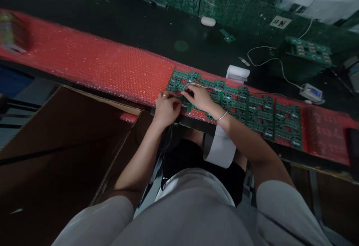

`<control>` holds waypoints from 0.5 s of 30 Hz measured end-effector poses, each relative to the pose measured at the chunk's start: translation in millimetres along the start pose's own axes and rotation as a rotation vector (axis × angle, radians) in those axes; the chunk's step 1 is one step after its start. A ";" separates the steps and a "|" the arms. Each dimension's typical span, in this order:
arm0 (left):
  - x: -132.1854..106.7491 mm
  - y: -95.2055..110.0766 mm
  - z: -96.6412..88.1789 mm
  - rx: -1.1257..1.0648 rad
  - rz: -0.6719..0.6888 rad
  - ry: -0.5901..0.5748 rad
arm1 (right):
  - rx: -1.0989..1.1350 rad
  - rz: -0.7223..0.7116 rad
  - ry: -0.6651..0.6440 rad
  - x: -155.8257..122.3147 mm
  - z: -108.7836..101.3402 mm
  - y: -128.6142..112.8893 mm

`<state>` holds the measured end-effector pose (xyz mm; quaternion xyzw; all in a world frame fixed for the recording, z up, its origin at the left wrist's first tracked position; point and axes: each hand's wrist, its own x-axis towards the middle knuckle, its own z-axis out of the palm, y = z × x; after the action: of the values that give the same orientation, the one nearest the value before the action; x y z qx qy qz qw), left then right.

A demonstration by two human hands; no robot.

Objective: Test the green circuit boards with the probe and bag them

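A row of green circuit boards [252, 107] lies on red bubble wrap [98, 66] along the table's near edge. My left hand [166, 105] rests with curled fingers at the near corner of the leftmost board [181, 81]; a ring shows on one finger. My right hand [198, 97] lies on that same board, its fingers pinched on a thin looped wire [188, 85]. A bracelet circles my right wrist. What my left fingers hold, if anything, is hidden.
A large open cardboard box [64, 145] stands at the left below the table. White label tape [221, 148] hangs off the table edge over my lap. A small device with a lit display [312, 92], a white cable, and stacked green boards [235, 3] sit at the back.
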<state>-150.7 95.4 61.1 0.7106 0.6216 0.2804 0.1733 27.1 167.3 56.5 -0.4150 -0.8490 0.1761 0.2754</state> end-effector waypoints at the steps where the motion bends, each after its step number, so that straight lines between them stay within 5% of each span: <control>1: 1.2 -2.0 2.2 0.000 0.009 0.014 | -0.003 -0.001 0.000 -0.1 -0.1 -0.2; 8: 3.0 -5.3 7.6 0.034 0.076 0.106 | -0.011 0.012 -0.015 -0.4 -1.2 -1.8; 15: -28.7 -4.9 4.5 0.065 0.297 0.083 | -0.012 0.012 -0.018 0.8 -3.5 -4.4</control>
<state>-153.8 68.6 49.5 0.7878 0.5249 0.3119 0.0810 26.3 165.5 61.9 -0.4202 -0.8500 0.1766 0.2641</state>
